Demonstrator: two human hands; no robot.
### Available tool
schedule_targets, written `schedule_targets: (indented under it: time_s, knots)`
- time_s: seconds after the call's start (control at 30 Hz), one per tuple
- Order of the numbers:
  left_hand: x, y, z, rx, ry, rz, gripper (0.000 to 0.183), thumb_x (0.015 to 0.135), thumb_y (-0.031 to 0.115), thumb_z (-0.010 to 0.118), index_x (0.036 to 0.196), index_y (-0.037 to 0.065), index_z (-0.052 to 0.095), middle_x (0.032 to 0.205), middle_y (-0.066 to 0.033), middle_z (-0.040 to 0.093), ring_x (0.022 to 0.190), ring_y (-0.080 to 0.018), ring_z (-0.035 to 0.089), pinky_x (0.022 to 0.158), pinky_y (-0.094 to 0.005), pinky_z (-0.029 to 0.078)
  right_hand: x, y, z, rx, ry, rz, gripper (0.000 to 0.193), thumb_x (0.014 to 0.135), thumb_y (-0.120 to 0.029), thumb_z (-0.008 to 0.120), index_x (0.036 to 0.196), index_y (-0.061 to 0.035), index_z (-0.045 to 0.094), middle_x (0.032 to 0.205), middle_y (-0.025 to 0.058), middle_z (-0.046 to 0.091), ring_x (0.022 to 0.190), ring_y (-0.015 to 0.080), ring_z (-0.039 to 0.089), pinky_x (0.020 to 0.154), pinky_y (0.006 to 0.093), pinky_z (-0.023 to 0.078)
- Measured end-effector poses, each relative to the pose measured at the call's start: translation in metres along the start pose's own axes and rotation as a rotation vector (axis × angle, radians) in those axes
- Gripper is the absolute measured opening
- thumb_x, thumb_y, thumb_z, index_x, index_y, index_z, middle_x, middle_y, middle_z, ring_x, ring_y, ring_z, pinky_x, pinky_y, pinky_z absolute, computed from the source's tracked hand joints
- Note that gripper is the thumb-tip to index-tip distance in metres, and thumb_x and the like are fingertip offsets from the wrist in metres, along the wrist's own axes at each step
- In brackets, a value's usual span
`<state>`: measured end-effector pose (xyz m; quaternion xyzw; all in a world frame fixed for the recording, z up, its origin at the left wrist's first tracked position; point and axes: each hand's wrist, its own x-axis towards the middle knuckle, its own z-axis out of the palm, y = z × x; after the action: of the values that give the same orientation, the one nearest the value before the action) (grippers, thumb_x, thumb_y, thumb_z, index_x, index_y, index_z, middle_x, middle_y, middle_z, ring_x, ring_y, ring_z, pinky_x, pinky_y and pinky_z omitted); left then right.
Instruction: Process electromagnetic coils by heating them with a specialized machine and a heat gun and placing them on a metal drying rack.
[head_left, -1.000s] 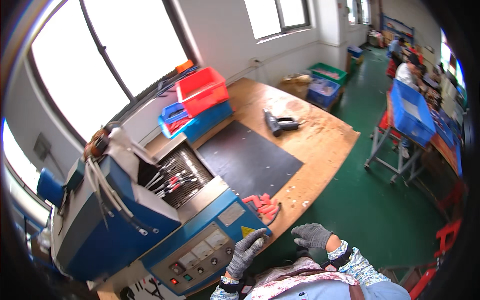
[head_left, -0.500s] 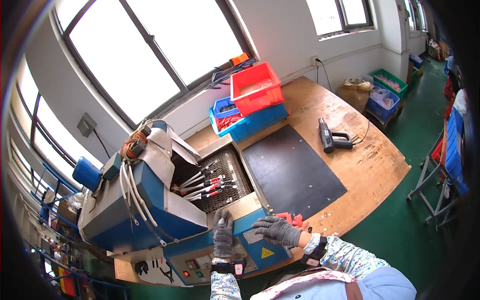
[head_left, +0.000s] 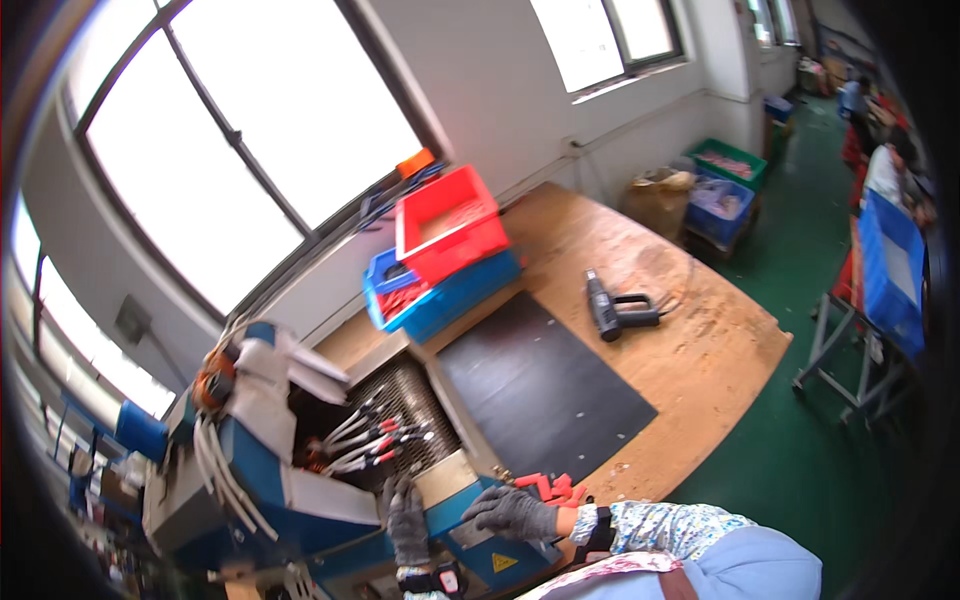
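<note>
My left hand [head_left: 406, 522], in a grey glove, lies on the front edge of a blue and grey conveyor machine [head_left: 455, 500], fingers stretched out. Just to its right, my right hand [head_left: 513, 513], also gloved, rests over the machine's blue front with its fingers extended to the left and nothing visible in them. Beyond both hands, several white cables [head_left: 352, 447] with metal lugs and red or black sleeves lie on the mesh belt [head_left: 440, 428], partly under the machine's hood. Small red pieces [head_left: 550, 488] lie beside my right hand.
A black mat [head_left: 545, 385] covers part of the wooden table [head_left: 700, 350], with a black heat gun [head_left: 606, 310] beyond it. At the back, a red bin [head_left: 450, 235] sits on a blue bin [head_left: 465, 290]. A blue cart [head_left: 885, 270] stands right, across the green floor.
The view has turned to the right, so the machine and table appear farther left. Both hands stay at the machine's front edge, still empty as far as shown.
</note>
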<state>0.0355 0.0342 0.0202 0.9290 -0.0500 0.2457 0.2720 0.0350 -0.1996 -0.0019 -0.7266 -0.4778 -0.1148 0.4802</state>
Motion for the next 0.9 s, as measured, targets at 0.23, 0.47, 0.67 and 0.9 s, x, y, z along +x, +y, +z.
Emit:
schedule_targets:
  time_s: [0.23, 0.47, 0.67, 0.9]
  knots:
    - [0.009, 0.001, -0.006, 0.235, -0.035, 0.275, 0.031, 0.09, 0.006, 0.049, 0.121, 0.004, 0.05, 0.122, -0.0105, 0.052, 0.12, -0.0243, 0.044, 0.101, -0.0282, 0.038, 0.012, 0.006, 0.004, 0.154, 0.093, -0.002, 0.022, 0.065, -0.001, 0.061, 0.085, -0.0115, 0.06, 0.096, 0.0021, 0.063, 0.088, 0.0251, 0.055, 0.08, 0.0363, 0.045]
    - [0.008, 0.01, 0.01, -0.871, 0.021, -0.222, 0.032, 0.091, 0.002, 0.046, 0.123, 0.001, 0.046, 0.126, -0.011, 0.046, 0.117, -0.0198, 0.046, 0.099, -0.0266, 0.04, 0.018, 0.012, -0.007, 0.296, 0.036, 0.055, 0.018, 0.069, 0.002, 0.061, 0.082, -0.0098, 0.063, 0.092, 0.0034, 0.065, 0.084, 0.0188, 0.057, 0.081, 0.0318, 0.044]
    - [-0.017, 0.034, -0.024, -1.436, -0.018, -0.49, 0.04, 0.092, 0.022, 0.049, 0.125, 0.0, 0.045, 0.117, -0.016, 0.053, 0.113, -0.0263, 0.05, 0.097, -0.0397, 0.042, -0.001, 0.012, -0.057, 0.589, 0.125, 0.531, 0.018, 0.076, 0.0, 0.061, 0.093, -0.004, 0.064, 0.09, 0.0054, 0.064, 0.083, 0.0125, 0.057, 0.075, 0.0276, 0.048]
    - [-0.083, 0.013, -0.08, -0.998, 0.05, -0.504, 0.034, 0.09, 0.026, 0.053, 0.113, 0.0, 0.055, 0.096, -0.0115, 0.063, 0.09, -0.0221, 0.062, 0.082, -0.0357, 0.05, -0.095, 0.054, -0.067, -0.339, 0.079, 0.813, 0.016, 0.074, -0.015, 0.061, 0.09, -0.0106, 0.063, 0.08, 0.0077, 0.064, 0.074, 0.0256, 0.059, 0.071, 0.0359, 0.048]
